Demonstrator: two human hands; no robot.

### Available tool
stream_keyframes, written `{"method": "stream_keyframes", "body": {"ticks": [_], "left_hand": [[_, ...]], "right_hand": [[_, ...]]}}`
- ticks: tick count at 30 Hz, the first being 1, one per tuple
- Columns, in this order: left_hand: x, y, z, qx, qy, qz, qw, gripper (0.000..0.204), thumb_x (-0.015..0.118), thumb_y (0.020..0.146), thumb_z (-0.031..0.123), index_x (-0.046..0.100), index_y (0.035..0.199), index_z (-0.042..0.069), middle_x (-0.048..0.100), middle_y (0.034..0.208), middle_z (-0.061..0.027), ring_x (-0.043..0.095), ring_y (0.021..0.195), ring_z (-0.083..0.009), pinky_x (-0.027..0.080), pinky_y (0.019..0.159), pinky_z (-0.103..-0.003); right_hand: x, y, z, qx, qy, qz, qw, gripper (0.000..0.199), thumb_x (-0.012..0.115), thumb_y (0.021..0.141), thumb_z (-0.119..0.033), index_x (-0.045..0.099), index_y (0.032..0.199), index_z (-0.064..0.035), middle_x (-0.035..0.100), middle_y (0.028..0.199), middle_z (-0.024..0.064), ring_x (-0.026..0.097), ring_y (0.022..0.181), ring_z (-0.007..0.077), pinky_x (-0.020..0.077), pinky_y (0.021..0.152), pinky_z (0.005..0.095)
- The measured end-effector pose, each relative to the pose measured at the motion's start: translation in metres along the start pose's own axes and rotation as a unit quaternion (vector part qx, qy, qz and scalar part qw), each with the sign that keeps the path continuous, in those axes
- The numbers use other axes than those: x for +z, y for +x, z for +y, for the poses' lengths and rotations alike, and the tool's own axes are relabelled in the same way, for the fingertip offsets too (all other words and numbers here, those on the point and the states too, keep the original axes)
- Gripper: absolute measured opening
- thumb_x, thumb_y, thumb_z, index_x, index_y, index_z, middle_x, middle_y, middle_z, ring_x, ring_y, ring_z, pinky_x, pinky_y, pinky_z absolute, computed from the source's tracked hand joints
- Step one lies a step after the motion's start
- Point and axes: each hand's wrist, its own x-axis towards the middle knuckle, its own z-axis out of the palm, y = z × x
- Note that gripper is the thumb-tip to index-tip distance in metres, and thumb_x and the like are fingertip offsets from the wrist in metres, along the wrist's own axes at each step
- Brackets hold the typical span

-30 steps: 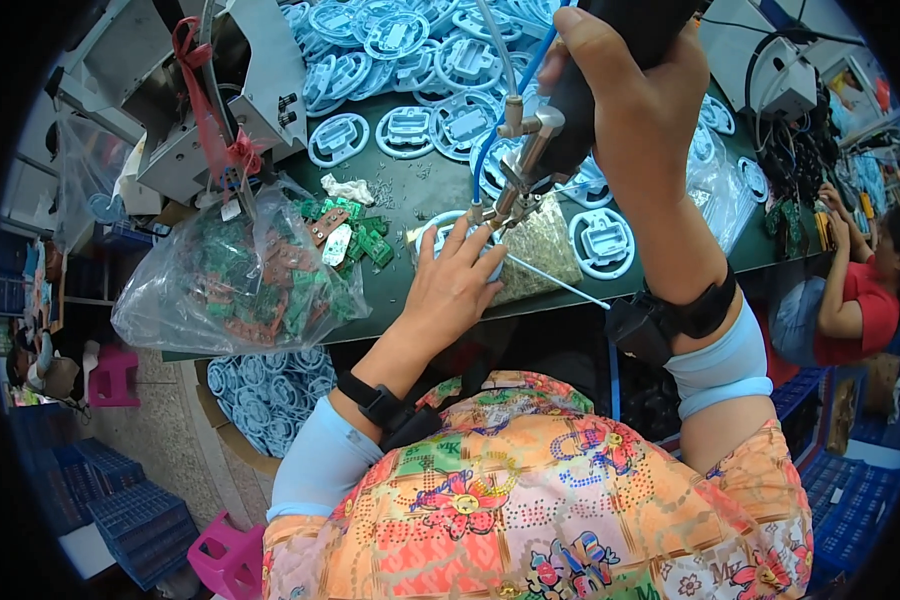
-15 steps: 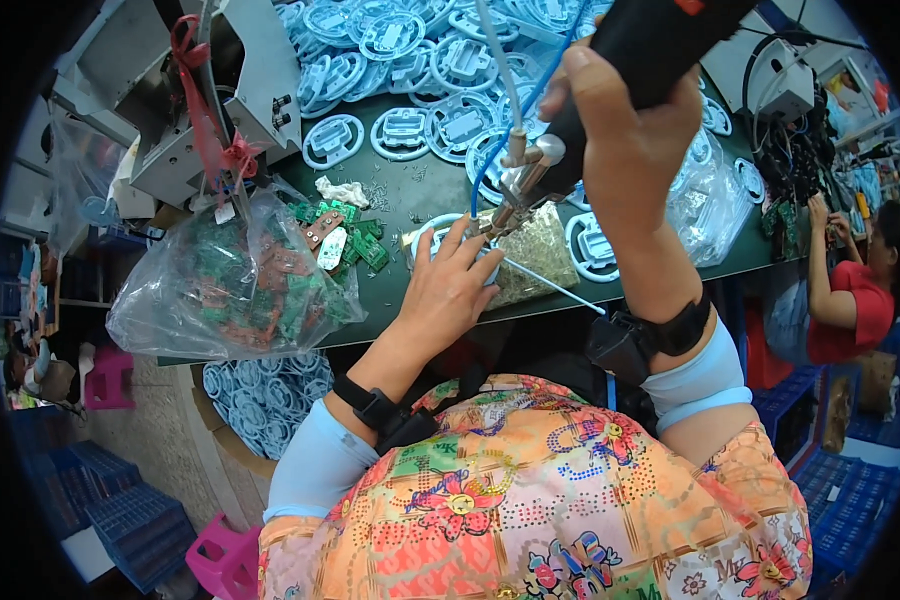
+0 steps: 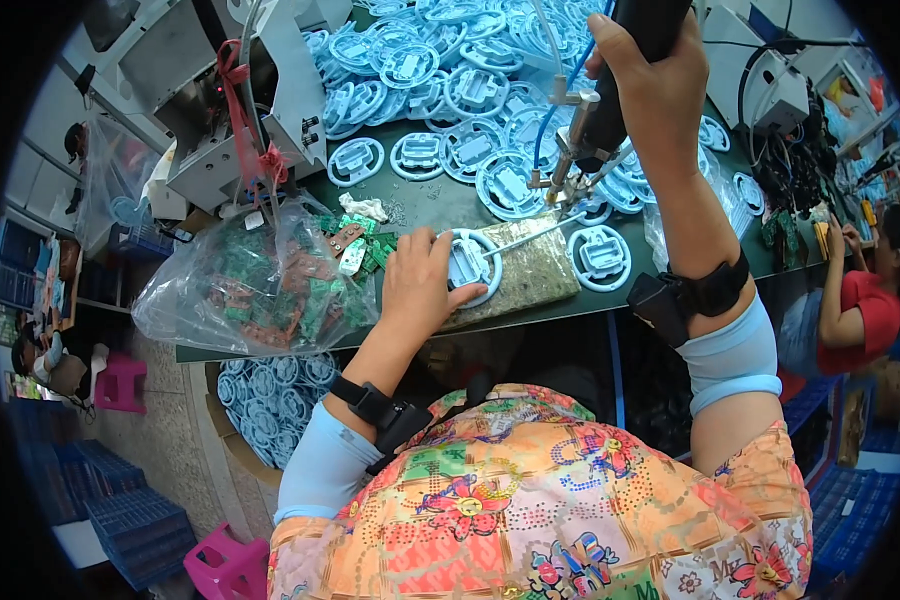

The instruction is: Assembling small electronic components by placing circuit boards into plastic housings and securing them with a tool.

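Note:
My right hand (image 3: 660, 100) grips a black powered screwdriver (image 3: 602, 125), with a metal nose and thin hoses, held tilted above the work. A light blue plastic ring part (image 3: 468, 270) with a flat centre lies on a tape-wrapped block (image 3: 535, 265). My left hand (image 3: 415, 285) clasps that part's left rim, thumb at the near side and fingers along the far side. From the screwdriver's nose, a thin pale rod reaches down toward the part's centre; whether it touches cannot be made out. Right of the block lies another ring part (image 3: 600, 258).
Many similar ring parts (image 3: 410, 65) are heaped at the back of the green table (image 3: 395, 200). At left are a clear bag (image 3: 250, 285) of green and brown boards and a grey machine (image 3: 240, 130). A carton (image 3: 225, 435) of ring parts stands below. A co-worker (image 3: 865, 290) sits at right.
My right hand has lifted the screwdriver up and back, away from the ring part. My left hand has shifted from the part's top to its left rim, uncovering its centre.

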Motion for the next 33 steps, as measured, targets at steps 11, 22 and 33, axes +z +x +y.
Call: {"method": "stream_keyframes", "body": {"ticks": [11,22,33], "left_hand": [[-0.016,-0.042,-0.036,0.052,-0.151,0.174,0.972,0.077,0.087,0.059,0.002,0.053,0.129,0.004,0.058,0.123,-0.0161,0.06,0.106,-0.0324,0.051,0.088,-0.038],[-0.029,-0.046,-0.028,-0.133,-0.591,0.092,0.791,0.049,0.06,0.1,0.035,0.05,0.131,-0.002,0.068,0.114,-0.0097,0.064,0.084,-0.0166,0.049,0.076,-0.032],[-0.041,-0.051,-0.029,-0.13,-0.668,0.056,0.731,0.072,0.029,0.101,0.064,0.061,0.12,0.002,0.073,0.103,-0.0097,0.062,0.078,-0.0131,0.043,0.07,-0.028]], "right_hand": [[-0.037,-0.021,0.04,-0.039,-0.019,0.03,0.999,0.04,0.07,0.091,-0.02,0.054,0.122,-0.0003,0.058,0.117,0.0116,0.062,0.104,0.0194,0.0506,0.088,0.0333],[-0.007,-0.121,0.029,-0.076,-0.111,-0.225,0.965,0.035,0.076,0.08,-0.009,0.061,0.111,-0.0018,0.063,0.105,0.0167,0.061,0.102,0.0348,0.0477,0.09,0.0392],[0.041,-0.168,0.018,-0.091,-0.083,-0.35,0.929,0.04,0.076,0.079,-0.019,0.06,0.112,-0.0032,0.062,0.102,0.0132,0.061,0.092,0.0327,0.0477,0.078,0.0418]]}}
